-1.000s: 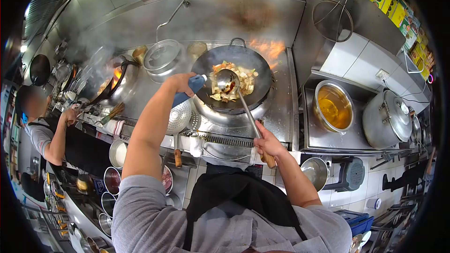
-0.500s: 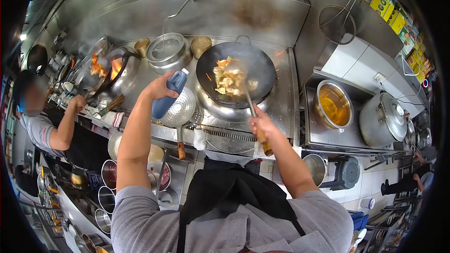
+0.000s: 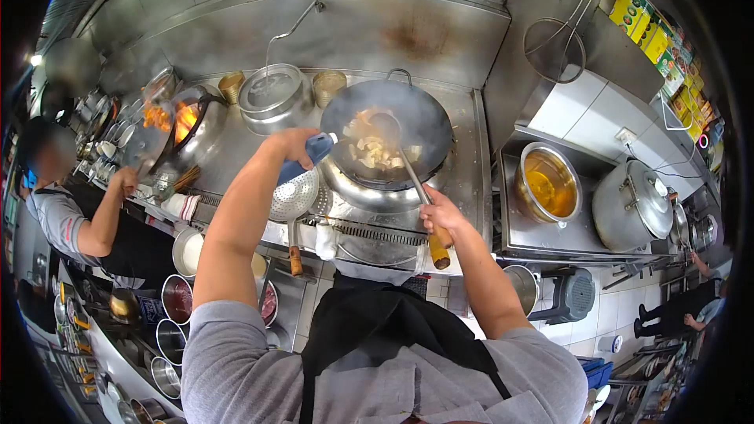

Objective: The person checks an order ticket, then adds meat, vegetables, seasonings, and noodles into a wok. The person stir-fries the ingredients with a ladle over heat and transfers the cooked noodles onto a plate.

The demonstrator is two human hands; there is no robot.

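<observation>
My left hand (image 3: pixel 297 146) is closed round a blue squeeze bottle (image 3: pixel 311 154), whose white tip points at the left rim of a dark wok (image 3: pixel 430 114). My right hand (image 3: pixel 441 212) grips a ladle (image 3: pixel 410 170) with a wooden handle; its bowl rests among pale, sliced food pieces (image 3: pixel 378 154) in the wok. Steam blurs the food, so I cannot tell its kind. Below the bottle lies a perforated skimmer (image 3: pixel 294 198), its wooden handle towards me.
A lidded pot (image 3: pixel 272 98) stands behind, between two tins. On the right are a metal bowl of yellow liquid (image 3: pixel 551 184) and a large lidded pot (image 3: pixel 632 204). At left, a co-worker (image 3: pixel 63 212) handles a pan beside open flames (image 3: pixel 186 120).
My left hand has moved right, bringing the bottle closer to the wok and tilting it nearer to level. The ladle stays in the food. My view has shifted slightly.
</observation>
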